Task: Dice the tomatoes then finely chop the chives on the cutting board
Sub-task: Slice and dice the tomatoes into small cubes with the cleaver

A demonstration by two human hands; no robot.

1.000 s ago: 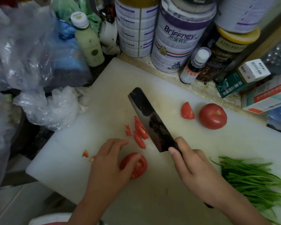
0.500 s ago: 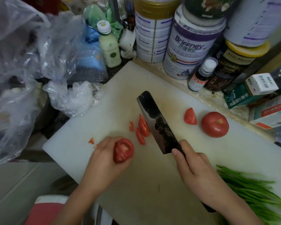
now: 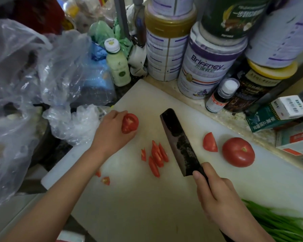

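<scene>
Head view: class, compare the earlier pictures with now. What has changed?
The left hand lifted the cut tomato piece off the cutting board and carried it toward the board's far-left edge. The right hand kept holding the knife beside the slices; whole tomato, wedge and chives stayed put.

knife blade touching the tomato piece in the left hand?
No: the knife is apart from the tomato piece in the left hand, bare board between them.

Stacked tins, clear plastic bags, speckled countertop, dim light
</scene>
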